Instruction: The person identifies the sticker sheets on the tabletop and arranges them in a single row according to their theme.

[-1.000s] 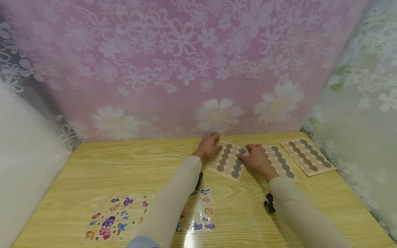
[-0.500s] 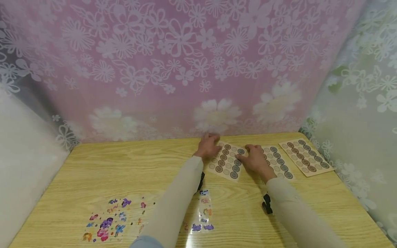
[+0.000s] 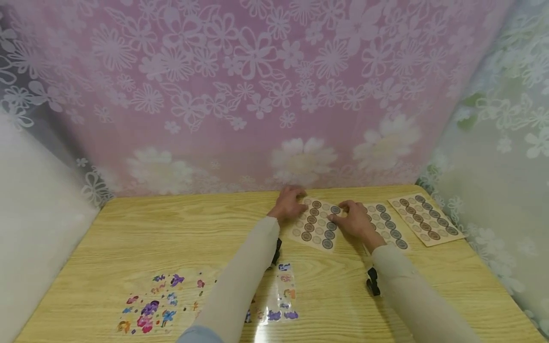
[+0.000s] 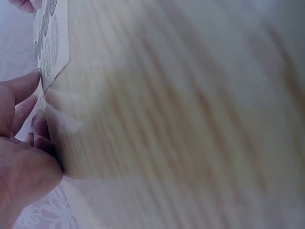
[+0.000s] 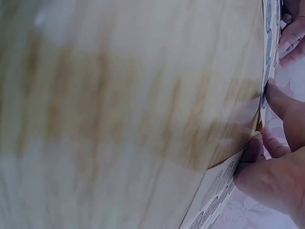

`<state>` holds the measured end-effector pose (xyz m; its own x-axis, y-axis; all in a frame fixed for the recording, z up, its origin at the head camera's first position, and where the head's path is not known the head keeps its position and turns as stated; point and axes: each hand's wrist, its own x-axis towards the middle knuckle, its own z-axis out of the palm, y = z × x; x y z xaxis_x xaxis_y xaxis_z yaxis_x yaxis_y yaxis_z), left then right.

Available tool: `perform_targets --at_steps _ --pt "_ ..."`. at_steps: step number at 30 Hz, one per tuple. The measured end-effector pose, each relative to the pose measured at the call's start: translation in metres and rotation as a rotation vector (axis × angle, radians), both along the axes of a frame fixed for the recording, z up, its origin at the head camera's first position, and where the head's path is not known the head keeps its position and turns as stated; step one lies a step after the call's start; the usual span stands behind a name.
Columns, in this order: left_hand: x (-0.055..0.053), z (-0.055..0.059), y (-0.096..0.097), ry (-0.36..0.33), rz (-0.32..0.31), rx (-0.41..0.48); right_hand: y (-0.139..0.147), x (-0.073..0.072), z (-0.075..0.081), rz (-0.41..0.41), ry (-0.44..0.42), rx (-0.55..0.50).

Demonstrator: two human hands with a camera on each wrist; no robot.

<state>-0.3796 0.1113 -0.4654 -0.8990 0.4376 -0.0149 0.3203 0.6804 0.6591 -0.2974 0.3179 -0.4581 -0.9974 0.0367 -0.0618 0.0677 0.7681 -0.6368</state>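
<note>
In the head view, a cream sheet of round coin-like stickers, brown and grey-blue, lies near the table's back edge, slightly turned. My left hand pinches its left edge; in the left wrist view the thumb is on the sheet's border with fingers curled below. My right hand pinches the right edge, its thumb on the sheet and fingers curled at the side in the right wrist view. A second similar sheet lies to the right, partly hidden by the right hand.
A third sticker sheet lies at the table's right back. Clear sheets of colourful cartoon stickers lie at the front left, partly under the left forearm. A floral pink curtain hangs right behind the wooden table.
The head view shifts slightly. Both hands stay at the edges of the same sticker sheet, with hardly any movement.
</note>
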Motion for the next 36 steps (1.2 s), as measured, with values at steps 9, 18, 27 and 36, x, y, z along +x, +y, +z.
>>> perform_targets --at_steps 9,18,27,36 --pt "-0.0027 -0.0017 -0.0011 -0.012 -0.003 -0.005 0.001 -0.0033 -0.0007 -0.01 -0.009 0.003" --pt "-0.004 -0.0006 -0.0006 -0.029 -0.013 0.012 0.0027 -0.0043 0.0004 -0.017 -0.039 -0.008" --pt "-0.0023 -0.0013 -0.0016 -0.031 -0.015 0.022 0.0003 -0.0029 -0.001 -0.039 -0.045 -0.038" --pt "-0.0048 -0.0015 -0.0004 0.011 -0.023 -0.025 0.0006 -0.0027 -0.0023 -0.039 -0.035 -0.046"
